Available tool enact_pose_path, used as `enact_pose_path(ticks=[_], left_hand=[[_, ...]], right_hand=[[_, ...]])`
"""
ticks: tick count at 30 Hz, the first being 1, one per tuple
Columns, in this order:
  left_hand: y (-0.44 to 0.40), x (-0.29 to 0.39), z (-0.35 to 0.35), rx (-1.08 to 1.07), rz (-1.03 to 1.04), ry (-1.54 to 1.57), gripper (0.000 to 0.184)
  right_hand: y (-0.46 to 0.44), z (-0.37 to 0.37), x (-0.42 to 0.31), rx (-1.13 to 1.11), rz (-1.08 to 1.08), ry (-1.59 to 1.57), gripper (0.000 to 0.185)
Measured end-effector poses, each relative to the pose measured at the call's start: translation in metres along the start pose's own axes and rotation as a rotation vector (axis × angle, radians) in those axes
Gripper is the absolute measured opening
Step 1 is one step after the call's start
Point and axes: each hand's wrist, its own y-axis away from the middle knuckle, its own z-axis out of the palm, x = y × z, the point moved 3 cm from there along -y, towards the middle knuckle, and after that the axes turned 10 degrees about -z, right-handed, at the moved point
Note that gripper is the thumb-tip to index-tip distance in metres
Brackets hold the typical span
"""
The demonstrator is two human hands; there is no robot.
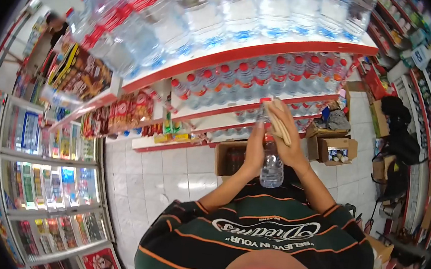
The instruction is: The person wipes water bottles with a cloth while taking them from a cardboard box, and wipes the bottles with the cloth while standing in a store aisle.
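Observation:
A small clear water bottle (272, 171) with a red cap stands in front of my chest, between my two hands. My left hand (255, 151) is closed round the bottle's left side. In my right hand (291, 147) is a folded beige cloth (279, 126), pressed along the bottle's right side near its upper half. The palms face each other, and they cover the middle of the bottle. Beyond my hands, rows of similar red-capped bottles (262, 73) stand on a shelf.
Large water bottles (200, 18) line the red-edged top shelf (253, 51). Cardboard boxes (337, 150) sit on the tiled floor (145, 174). A glass-door drinks fridge (52, 182) is at left, snack packets (85, 74) beside the shelves. A person (57, 26) is at the far left.

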Motion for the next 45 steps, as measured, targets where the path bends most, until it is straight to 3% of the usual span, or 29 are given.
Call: enact_pose_path(ticks=[2,3,4,6,8,13,18,20,23,27,30,36,38,40,45], left_hand=[[0.004,0.018,0.01,0.02,-0.127,0.071,0.058],[-0.009,0.022,0.004,0.031,0.049,-0.054,0.057],[-0.009,0.038,0.011,0.073,0.033,-0.011,0.058],[-0.032,0.043,-0.003,-0.034,-0.148,0.153,0.059],[-0.038,0.056,0.018,-0.085,-0.068,0.173,0.055],[-0.046,0.032,0.061,0.076,-0.014,-0.032,0.063],[-0.088,0.036,0.074,-0.029,-0.063,0.032,0.057],[-0.087,0.038,0.081,-0.048,-0.087,0.093,0.048],[-0.066,0.022,0.09,-0.088,-0.097,0.043,0.053],[-0.08,0.027,0.053,-0.122,-0.059,0.061,0.047],[-0.059,0.05,0.043,-0.159,-0.066,0.092,0.047],[-0.002,0.021,0.02,-0.065,-0.219,-0.085,0.063],[-0.02,0.007,-0.011,-0.282,0.034,-0.185,0.066],[0.009,0.041,0.024,-0.248,-0.368,0.004,0.07],[0.066,0.013,0.069,-0.377,-0.286,-0.032,0.076]], right_hand=[[-0.008,-0.003,-0.001,-0.065,-0.038,0.082,0.064],[-0.004,-0.002,0.002,-0.064,-0.047,0.044,0.066],[0.001,0.001,0.002,-0.098,-0.064,0.044,0.068],[0.003,-0.006,-0.007,-0.224,-0.09,0.035,0.066],[-0.007,-0.018,0.0,-0.168,-0.103,-0.002,0.067],[-0.038,-0.048,0.027,-0.014,-0.066,-0.037,0.071],[-0.004,-0.064,0.021,-0.143,-0.04,0.042,0.074],[-0.013,-0.069,0.021,-0.085,-0.059,0.051,0.071],[-0.029,-0.072,0.025,0.124,0.019,-0.009,0.068],[-0.005,-0.043,-0.001,-0.019,-0.054,0.097,0.067],[0.013,-0.022,0.009,-0.093,-0.084,0.149,0.063],[0.023,-0.006,-0.008,0.16,0.07,0.113,0.058],[0.048,0.006,-0.03,-0.006,-0.056,0.157,0.059],[0.077,0.01,-0.047,-0.022,-0.135,0.159,0.067],[0.084,-0.014,-0.065,0.213,0.036,0.277,0.067]])
